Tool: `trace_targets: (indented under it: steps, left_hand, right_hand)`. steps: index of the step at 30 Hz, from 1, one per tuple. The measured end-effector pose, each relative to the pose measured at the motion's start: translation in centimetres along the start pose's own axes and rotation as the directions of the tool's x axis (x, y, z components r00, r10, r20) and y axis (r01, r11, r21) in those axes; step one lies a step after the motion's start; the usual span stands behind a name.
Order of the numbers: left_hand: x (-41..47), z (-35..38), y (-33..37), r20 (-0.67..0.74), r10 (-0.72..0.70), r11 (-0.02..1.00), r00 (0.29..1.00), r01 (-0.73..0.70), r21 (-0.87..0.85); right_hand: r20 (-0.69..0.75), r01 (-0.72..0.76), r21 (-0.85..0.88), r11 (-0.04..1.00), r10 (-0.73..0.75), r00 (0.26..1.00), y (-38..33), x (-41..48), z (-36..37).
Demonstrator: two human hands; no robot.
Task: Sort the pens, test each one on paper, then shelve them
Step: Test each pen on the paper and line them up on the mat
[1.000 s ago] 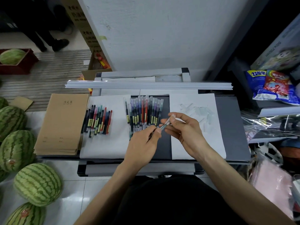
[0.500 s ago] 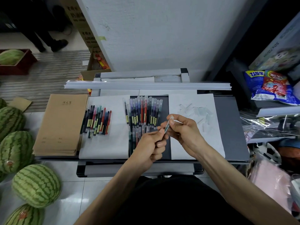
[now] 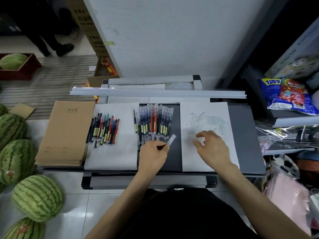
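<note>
On the grey table (image 3: 241, 135), a row of capped pens (image 3: 153, 119) is laid side by side on the dark middle strip, long axes running away from the person. The right hand (image 3: 213, 149) is held over the white sheet (image 3: 207, 109) at the right, fingers loosely curled; whether anything is pinched cannot be told. One pen (image 3: 166, 144) is pinched by the left hand (image 3: 151, 156) just below the row, slanted, its clear cap pointed away and to the right.

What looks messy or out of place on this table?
Small clear pieces lie scattered in a loose heap on the right sheet of paper, unlike the tidy middle row of pens. The left bunch of pens is fanned and askew.
</note>
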State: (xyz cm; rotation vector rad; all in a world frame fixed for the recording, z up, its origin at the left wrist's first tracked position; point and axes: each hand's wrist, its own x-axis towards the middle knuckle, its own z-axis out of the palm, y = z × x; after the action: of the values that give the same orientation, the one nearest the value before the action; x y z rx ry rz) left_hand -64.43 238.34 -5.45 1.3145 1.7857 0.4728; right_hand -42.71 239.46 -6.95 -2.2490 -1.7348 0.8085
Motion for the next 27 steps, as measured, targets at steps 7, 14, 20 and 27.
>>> trace_targets:
  steps: [7,14,20,27]
  left_hand:
    - [2.3,0.3,-2.1,-0.014,-0.005,0.950,1.000,0.009,0.313]
    - [3.1,0.4,-1.3,-0.006,0.016,0.898,1.000,-0.012,0.440]
    - [3.6,0.4,-2.0,0.021,-0.020,0.898,1.000,0.009,0.440]
    - [4.2,0.3,-2.4,-0.005,0.007,0.918,1.000,-0.004,0.397]
  right_hand:
    - [-0.089,-0.097,-0.325,0.941,0.072,0.993,4.3,0.7,-0.4]
    - [-0.106,-0.076,-0.262,0.962,0.049,0.993,5.2,1.3,-0.2]
    - [-0.151,-0.079,-0.178,0.981,0.053,0.987,5.9,2.5,0.3]
    - [-0.119,-0.118,0.122,0.985,0.133,0.984,4.5,1.9,0.0]
